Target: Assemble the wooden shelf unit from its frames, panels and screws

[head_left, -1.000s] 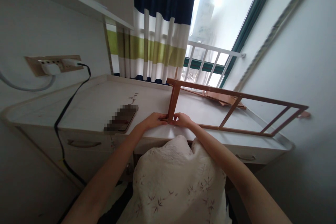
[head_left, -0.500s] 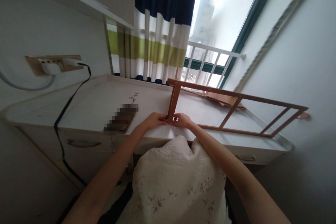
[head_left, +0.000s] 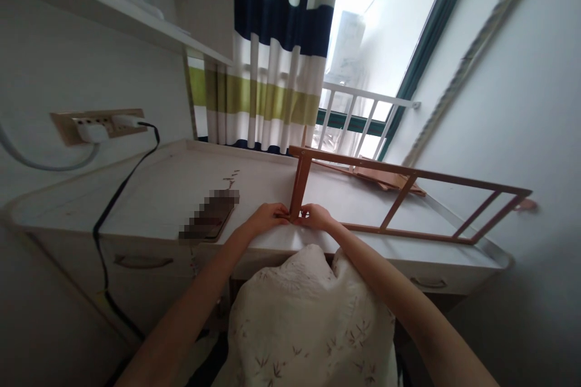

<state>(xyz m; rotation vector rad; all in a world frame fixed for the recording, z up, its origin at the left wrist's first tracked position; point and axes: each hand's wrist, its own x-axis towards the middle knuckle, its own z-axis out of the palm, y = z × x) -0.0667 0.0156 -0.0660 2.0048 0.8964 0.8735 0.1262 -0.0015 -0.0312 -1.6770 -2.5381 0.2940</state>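
Note:
A brown wooden frame (head_left: 358, 162) with crossbars stands on its long side on the white desk (head_left: 149, 193), stretching off to the right. My left hand (head_left: 269, 218) grips the frame's near left corner from the left, fingers closed on its lower end. From the right, my right hand (head_left: 316, 216) pinches at the same corner, with a small shiny piece showing by its fingertips, too small to name. Both hands meet close together near the desk's front edge. The fingertips are partly hidden by the wood.
A phone-like dark object (head_left: 211, 217), partly blurred out, lies left of my hands. Several flat brown boards (head_left: 385, 176) lie at the back right. A black cable (head_left: 120, 193) runs from the wall socket (head_left: 97, 125) over the desk's left side. A striped curtain (head_left: 272, 72) hangs behind.
The whole view has shifted slightly, so the desk appears lower. Both hands stay at the same corner of the frame, with only small finger movements.

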